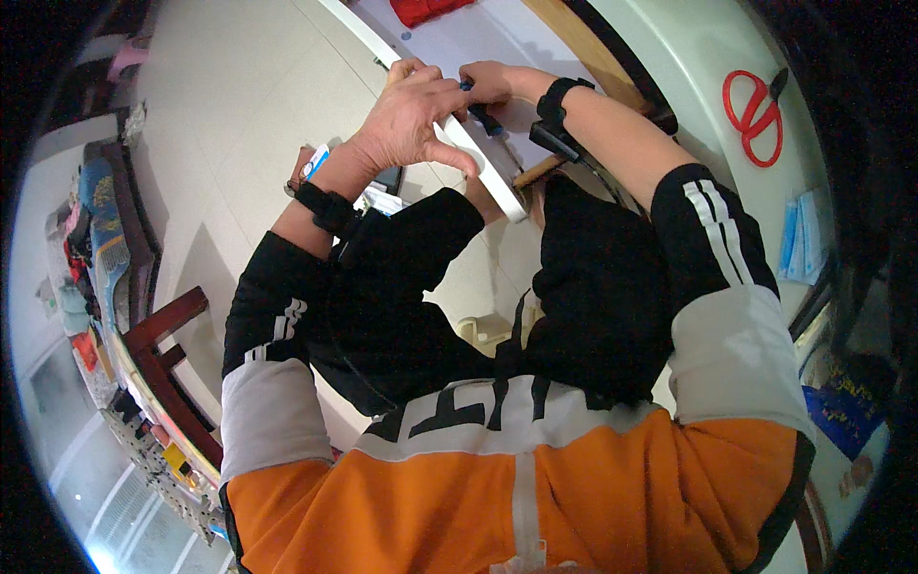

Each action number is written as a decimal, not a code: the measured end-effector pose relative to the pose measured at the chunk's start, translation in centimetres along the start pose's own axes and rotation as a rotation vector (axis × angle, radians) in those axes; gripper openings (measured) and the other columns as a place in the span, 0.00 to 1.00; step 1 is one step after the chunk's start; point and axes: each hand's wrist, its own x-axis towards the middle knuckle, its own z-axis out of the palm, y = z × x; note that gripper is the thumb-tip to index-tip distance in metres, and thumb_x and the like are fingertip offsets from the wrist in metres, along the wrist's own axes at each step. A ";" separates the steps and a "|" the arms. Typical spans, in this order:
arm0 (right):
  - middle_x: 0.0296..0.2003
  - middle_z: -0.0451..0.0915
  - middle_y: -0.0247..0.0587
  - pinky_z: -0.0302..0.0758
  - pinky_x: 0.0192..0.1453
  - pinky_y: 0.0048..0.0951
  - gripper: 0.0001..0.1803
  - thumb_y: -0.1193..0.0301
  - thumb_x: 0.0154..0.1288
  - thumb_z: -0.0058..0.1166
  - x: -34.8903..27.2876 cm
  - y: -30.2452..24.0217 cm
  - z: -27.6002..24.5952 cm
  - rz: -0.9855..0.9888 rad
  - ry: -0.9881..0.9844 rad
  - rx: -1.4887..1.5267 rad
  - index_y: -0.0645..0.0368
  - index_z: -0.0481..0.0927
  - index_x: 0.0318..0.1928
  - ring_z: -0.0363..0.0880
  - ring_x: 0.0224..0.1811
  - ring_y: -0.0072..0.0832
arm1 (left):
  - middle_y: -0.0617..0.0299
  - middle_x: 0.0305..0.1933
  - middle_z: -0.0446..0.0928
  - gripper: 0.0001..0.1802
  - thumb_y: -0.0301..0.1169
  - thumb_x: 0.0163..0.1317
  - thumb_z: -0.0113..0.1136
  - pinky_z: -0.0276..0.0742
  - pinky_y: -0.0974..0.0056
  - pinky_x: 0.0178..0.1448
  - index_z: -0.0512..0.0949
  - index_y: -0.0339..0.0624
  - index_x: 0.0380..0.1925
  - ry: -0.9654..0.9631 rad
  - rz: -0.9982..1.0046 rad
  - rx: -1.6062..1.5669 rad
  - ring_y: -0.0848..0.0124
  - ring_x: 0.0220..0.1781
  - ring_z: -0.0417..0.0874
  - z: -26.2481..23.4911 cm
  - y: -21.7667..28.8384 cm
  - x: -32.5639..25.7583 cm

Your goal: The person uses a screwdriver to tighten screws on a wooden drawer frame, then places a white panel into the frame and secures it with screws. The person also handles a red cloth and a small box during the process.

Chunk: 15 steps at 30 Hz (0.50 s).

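A long white panel (486, 170), seen edge-on like a drawer front, slants from the top toward my knees. My left hand (411, 115) grips it from the left, fingers bent over its edge and thumb stretched along it. On the panel's other side, my right hand (491, 84) has its fingers pinched together close to the left fingertips. A bit of blue shows at those fingers, but what they hold is mostly hidden. Just below them is a dark blue handle (486, 121), perhaps a tool's; whether the right hand holds it I cannot tell.
Red-handled scissors (755, 120) and blue packets (803, 237) lie on the pale surface at right. A red item (426, 10) sits beyond the panel. A wooden stick (540, 170) lies by my right knee. Dark wooden furniture (172, 335) stands at left on the tiled floor.
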 end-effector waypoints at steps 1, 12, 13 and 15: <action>0.38 0.83 0.50 0.81 0.41 0.43 0.28 0.56 0.55 0.63 -0.1 -0.2 -0.1 0.002 0.023 -0.050 0.66 0.76 0.49 0.83 0.39 0.42 | 0.65 0.27 0.74 0.46 0.81 0.30 0.56 0.57 0.55 0.62 0.81 0.47 0.29 -0.003 -0.005 0.010 0.66 0.39 0.74 0.0 0.0 0.0; 0.35 0.81 0.43 0.80 0.28 0.35 0.30 0.65 0.58 0.54 -1.7 0.2 -0.5 0.099 -0.111 0.239 0.54 0.69 0.62 0.80 0.23 0.35 | 0.66 0.28 0.73 0.43 0.77 0.29 0.60 0.57 0.54 0.61 0.78 0.46 0.27 0.028 0.015 -0.015 0.64 0.41 0.73 0.0 -0.3 -0.1; 0.35 0.81 0.42 0.79 0.26 0.35 0.31 0.66 0.58 0.55 -1.7 0.2 -0.7 0.074 -0.160 0.242 0.52 0.67 0.63 0.79 0.21 0.34 | 0.65 0.28 0.72 0.42 0.75 0.29 0.63 0.58 0.54 0.62 0.78 0.46 0.27 0.025 0.016 -0.023 0.63 0.41 0.73 0.0 -0.3 -0.1; 0.34 0.81 0.43 0.79 0.26 0.36 0.29 0.65 0.57 0.58 -1.7 0.4 -1.1 0.056 -0.162 0.276 0.55 0.70 0.60 0.80 0.22 0.34 | 0.65 0.28 0.72 0.42 0.75 0.29 0.63 0.58 0.55 0.60 0.78 0.46 0.27 0.021 0.022 -0.008 0.63 0.40 0.73 -0.1 -0.3 -0.1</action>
